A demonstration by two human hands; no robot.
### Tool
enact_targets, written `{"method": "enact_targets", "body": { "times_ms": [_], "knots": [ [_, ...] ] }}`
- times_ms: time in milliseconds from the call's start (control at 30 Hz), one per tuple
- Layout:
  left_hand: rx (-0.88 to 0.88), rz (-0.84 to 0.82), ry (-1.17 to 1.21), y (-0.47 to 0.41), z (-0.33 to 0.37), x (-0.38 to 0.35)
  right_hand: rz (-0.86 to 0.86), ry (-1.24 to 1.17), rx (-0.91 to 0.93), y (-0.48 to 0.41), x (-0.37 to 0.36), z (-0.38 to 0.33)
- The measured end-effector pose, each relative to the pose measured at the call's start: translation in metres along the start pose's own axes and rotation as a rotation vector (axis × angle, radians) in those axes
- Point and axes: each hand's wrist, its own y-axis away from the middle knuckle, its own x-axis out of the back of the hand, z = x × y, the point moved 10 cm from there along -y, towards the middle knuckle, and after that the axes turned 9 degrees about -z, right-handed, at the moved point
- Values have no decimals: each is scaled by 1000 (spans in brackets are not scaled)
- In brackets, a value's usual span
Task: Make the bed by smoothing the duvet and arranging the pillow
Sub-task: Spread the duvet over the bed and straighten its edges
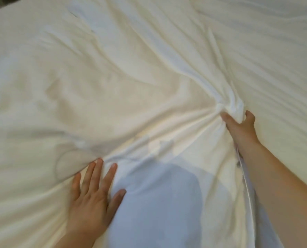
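Risk of fresh creases radiating across duvet (124,72): right hand (242,127) clenched on bunched fabric, left hand (93,194) spread flat, gripping nothing.

The wrinkled white fabric duvet (124,72) fills the whole view, spread out ahead of the person. The left hand (93,192) lies flat on it at the lower left, fingers spread and pointing away from the person. The right hand (240,126) is farther forward and to the right, well apart from the left, with a bunch of the duvet gathered between thumb and fingers. Folds run from that bunch toward the left hand. Beyond the bunch, at the upper right, lies what may be a separate sheet or pillow.
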Motion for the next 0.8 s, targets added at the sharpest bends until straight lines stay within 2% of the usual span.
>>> {"method": "enact_targets", "body": {
  "times_ms": [133, 233, 300, 400, 500, 567, 633, 733, 800],
  "knots": [
    [41, -119, -25, 0, 0, -5, -63, -35, 69, 78, -14, 22],
    [76, -12, -52, 9, 7, 16, -134, -41, 8, 142, -7, 51],
    [118, -121, 10, 25, 9, 12, -172, -64, -34, 188, 3, 71],
    [117, -219, 21, 74, 24, 16, -246, -41, -107, 263, 2, 109],
    [32, -143, -2, 151, 28, 28, -304, 44, -151, 332, -5, 144],
    [-15, -242, 23, 203, 20, 20, -287, 85, -135, 356, 4, 154],
    [-43, -241, -62, 244, 4, 20, -261, 119, -113, 365, 20, 157],
    [10, -257, -94, 280, -21, 31, -217, 183, -92, 373, 33, 161],
    [50, -325, -118, 299, -39, 31, -147, 367, -84, 381, 34, 160]
  ]
}}
